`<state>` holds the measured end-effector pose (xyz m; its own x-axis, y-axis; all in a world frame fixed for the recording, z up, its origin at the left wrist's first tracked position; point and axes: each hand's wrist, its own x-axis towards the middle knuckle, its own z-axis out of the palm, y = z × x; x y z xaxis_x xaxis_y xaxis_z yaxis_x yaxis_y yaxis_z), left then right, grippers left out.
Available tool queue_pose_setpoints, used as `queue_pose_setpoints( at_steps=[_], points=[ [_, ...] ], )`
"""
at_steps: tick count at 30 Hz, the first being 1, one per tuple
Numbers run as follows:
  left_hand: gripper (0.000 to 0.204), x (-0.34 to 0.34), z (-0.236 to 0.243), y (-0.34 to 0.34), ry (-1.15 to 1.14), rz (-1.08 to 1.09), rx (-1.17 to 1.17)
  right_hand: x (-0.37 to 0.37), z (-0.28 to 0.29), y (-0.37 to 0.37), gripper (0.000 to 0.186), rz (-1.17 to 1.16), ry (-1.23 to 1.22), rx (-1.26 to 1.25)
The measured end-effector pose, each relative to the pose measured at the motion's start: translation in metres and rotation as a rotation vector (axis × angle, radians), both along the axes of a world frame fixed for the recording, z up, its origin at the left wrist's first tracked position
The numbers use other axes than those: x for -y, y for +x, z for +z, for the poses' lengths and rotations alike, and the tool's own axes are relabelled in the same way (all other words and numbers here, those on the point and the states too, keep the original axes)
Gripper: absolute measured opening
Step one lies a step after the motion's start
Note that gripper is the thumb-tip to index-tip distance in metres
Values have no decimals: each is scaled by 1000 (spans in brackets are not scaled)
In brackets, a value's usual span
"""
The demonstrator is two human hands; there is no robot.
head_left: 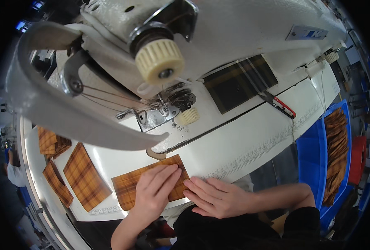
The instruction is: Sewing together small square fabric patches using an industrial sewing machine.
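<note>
A sewing machine's grey curved guard (76, 125) and cream knob (160, 60) loom at upper left. Below, at the left, lie loose plaid pieces (86, 179). At lower centre, an orange-brown plaid panel (126, 189) lies flat on the white table (226, 154). The left hand (153, 189) rests on it, fingers together; the right hand (218, 198), fingers nearly together, touches its right edge. I cannot tell whether either pinches it. Right of centre, red-handled snips (284, 107) lie beside dark cloth (235, 87); a blue bin (312, 154) of plaid cloth stands far right.
</note>
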<state>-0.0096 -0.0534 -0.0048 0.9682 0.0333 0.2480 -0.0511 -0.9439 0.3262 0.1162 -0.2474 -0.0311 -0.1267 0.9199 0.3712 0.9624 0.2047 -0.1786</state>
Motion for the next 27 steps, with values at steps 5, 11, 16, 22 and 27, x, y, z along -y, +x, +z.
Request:
queue_pose_setpoints(
  at_steps=[5,11,16,22,27],
  points=[
    [42,8,4,-4,-100,63,-84,-10,8,10,54,26,-29,-18],
    [42,-48,-9,39,-105,40,29,-64,15,63,53,47,-39,-26],
    [29,-70,-37,35,-6,67,-62,-80,1,80,55,113,15,77],
    [26,-79,-33,38,4,81,-116,-86,8,78,52,23,32,-24],
    [26,-80,-29,37,-11,105,-101,-92,4,78,49,5,79,-25]
  ],
)
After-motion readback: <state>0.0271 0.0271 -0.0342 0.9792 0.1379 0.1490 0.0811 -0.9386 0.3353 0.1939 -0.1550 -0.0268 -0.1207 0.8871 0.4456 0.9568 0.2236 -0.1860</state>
